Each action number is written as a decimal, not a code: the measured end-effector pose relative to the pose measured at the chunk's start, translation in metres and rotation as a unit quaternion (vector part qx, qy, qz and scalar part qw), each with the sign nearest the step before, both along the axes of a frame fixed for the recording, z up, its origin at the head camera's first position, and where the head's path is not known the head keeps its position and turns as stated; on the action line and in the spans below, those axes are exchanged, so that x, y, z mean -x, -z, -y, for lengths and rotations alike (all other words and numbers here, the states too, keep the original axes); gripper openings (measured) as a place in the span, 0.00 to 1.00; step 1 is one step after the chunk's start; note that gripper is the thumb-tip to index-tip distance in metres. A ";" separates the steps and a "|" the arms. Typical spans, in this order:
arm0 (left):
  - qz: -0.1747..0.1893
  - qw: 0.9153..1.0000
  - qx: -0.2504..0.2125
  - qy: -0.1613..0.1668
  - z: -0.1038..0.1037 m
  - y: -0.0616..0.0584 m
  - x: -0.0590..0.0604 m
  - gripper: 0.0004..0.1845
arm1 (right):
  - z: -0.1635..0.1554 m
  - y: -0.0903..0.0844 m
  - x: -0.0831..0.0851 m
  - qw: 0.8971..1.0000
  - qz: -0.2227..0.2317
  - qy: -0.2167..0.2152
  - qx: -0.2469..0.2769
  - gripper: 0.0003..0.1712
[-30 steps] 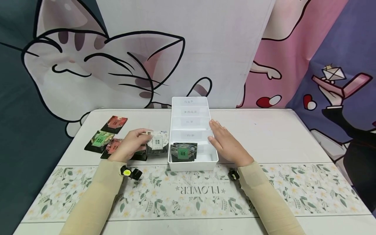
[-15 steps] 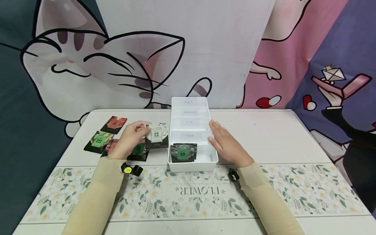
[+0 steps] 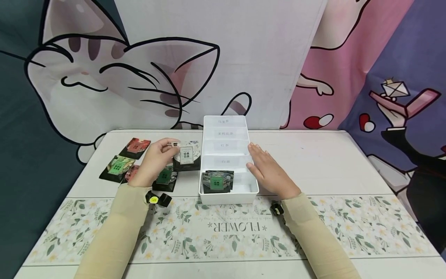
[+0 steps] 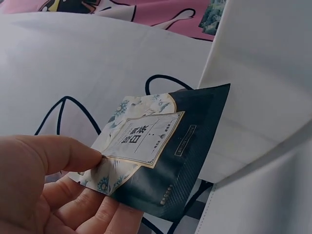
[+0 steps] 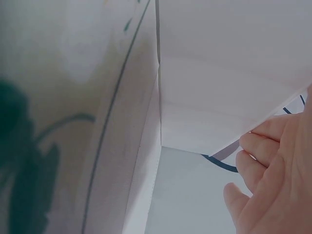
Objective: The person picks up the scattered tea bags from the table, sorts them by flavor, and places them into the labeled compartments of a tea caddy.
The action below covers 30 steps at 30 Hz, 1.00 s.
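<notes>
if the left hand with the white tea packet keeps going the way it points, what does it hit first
Probably the white divided box. The left hand pinches the white tea packet pointing right, and the packet's edge is already close to the box's left wall; depth is unclear.

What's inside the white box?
The box holds one green-label sachet in its nearest compartment. The other labelled compartments look empty, though their floors are partly hidden by dividers.

Seven tea sachets show in all: one white-labelled sachet (image 3: 187, 156) held up in the air, four lying on the counter (image 3: 313, 155), namely two red (image 3: 136, 147) and two green (image 3: 117, 166), and two overlapping in the white divided box (image 3: 228, 193). The box is the only one, with five compartments, and two hands are in view.
</notes>
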<state>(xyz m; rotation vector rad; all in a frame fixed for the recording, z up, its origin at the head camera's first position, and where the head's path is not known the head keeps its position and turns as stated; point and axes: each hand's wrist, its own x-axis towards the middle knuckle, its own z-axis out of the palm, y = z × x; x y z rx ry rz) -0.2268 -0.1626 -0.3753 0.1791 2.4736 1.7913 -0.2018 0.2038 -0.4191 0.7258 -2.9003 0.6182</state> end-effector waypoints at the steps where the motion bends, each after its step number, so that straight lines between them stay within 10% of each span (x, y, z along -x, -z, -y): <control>1: -0.003 1.000 0.003 0.000 0.000 -0.001 0.000 0.18 | 0.000 0.000 0.000 1.000 0.000 0.000 0.000 0.38; 16: -0.047 0.998 0.033 -0.019 -0.010 -0.026 -0.005 0.17 | -0.001 -0.001 -0.001 1.000 0.002 0.001 0.001 0.38; 30: -0.087 0.996 0.005 -0.030 -0.027 -0.023 -0.003 0.15 | 0.000 -0.001 -0.001 1.000 0.003 0.000 0.003 0.38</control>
